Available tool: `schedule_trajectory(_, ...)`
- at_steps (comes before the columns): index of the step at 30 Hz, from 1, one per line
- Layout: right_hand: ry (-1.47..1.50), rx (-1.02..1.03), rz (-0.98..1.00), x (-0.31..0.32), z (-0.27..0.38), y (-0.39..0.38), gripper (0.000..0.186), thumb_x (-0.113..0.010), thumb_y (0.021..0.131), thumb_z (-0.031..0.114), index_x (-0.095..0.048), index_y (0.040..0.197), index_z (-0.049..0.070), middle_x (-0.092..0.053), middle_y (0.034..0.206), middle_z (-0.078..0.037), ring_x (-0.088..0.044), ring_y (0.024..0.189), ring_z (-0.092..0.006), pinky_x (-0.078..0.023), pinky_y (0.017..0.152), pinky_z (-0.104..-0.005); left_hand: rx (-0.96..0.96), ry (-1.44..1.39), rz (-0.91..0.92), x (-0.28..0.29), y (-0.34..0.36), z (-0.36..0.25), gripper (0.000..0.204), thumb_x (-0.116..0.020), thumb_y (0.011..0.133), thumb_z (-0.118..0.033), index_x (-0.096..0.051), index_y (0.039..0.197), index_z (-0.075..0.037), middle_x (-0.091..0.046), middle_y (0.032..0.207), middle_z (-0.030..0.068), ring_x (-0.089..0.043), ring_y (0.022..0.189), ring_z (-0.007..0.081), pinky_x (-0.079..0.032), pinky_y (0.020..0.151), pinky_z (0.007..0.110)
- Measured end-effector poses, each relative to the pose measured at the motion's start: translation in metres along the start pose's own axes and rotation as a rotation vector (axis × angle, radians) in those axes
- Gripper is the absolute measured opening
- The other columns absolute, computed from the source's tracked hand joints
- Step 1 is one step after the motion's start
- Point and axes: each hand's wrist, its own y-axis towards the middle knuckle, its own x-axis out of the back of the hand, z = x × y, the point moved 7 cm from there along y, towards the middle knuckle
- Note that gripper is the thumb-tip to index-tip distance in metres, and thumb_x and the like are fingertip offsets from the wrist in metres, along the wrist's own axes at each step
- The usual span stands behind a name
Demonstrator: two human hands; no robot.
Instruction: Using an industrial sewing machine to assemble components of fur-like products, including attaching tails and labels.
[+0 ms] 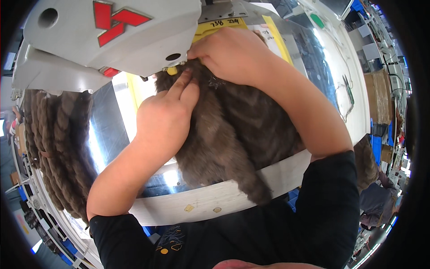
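Observation:
A brown fur piece (237, 125) lies across the shiny sewing table, with a long strip of it hanging over the front edge. The grey sewing machine head (112, 45), with a red emblem, stands over its far end. My left hand (168, 107) presses on the fur just below the machine head, its index and middle fingers together and the others curled. My right hand (228, 56) is closed on the fur's far part, beside the machine, with its fingertips mostly hidden. The needle area is hidden under the head and my fingers.
Brown fur strips (56, 148) hang at the left. Scissors (347, 94) lie on the white right side of the table. Yellow pieces with paper labels (268, 33) lie behind my right hand. Blue bins (376, 148), a cardboard box (376, 96) and another person (376, 201) are at the right.

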Motion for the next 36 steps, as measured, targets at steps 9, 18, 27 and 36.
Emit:
schedule_trajectory(9,0.029,-0.021,0.075,0.001,-0.001,0.015,0.032,-0.057,0.088,0.015,-0.082,0.107,0.022,-0.077,0.102,-0.007,-0.073,0.092,-0.0312,-0.058,0.084,-0.0429,0.035,-0.002,0.021,0.001,0.002,0.009,0.030,-0.061,0.079,-0.005,-0.064,0.109,-0.005,-0.071,0.128,0.0134,-0.070,0.070,0.0236,-0.057,0.059,0.035)
schedule_trajectory(18,0.216,-0.074,0.024,-0.008,-0.008,0.025,0.035,-0.058,0.082,0.017,-0.081,0.108,0.018,-0.076,0.093,-0.014,-0.071,0.092,-0.0352,-0.057,0.085,-0.0461,0.073,-0.014,0.042,0.001,-0.008,0.021,0.026,-0.060,0.080,-0.004,-0.062,0.106,-0.004,-0.071,0.129,0.0122,-0.071,0.070,0.0252,-0.057,0.059,0.036)
schedule_trajectory(27,0.230,0.172,-0.079,0.004,0.006,-0.016,0.032,-0.056,0.090,0.010,-0.077,0.114,0.012,-0.076,0.111,-0.010,-0.070,0.102,-0.0330,-0.055,0.091,-0.0436,0.025,-0.099,0.049,0.011,-0.006,0.028,0.058,-0.068,0.071,-0.002,-0.061,0.129,-0.003,-0.068,0.132,0.0131,-0.067,0.092,0.0304,-0.054,0.084,0.039)
schedule_trajectory(36,0.195,0.268,-0.083,-0.013,0.025,-0.033,0.034,-0.056,0.089,0.008,-0.075,0.117,0.012,-0.073,0.122,-0.001,-0.069,0.108,-0.0251,-0.057,0.087,-0.0390,0.179,-0.169,0.269,0.004,-0.001,0.045,0.084,-0.070,0.062,0.004,-0.055,0.145,-0.005,-0.063,0.139,0.0158,-0.056,0.124,0.0397,-0.041,0.110,0.045)
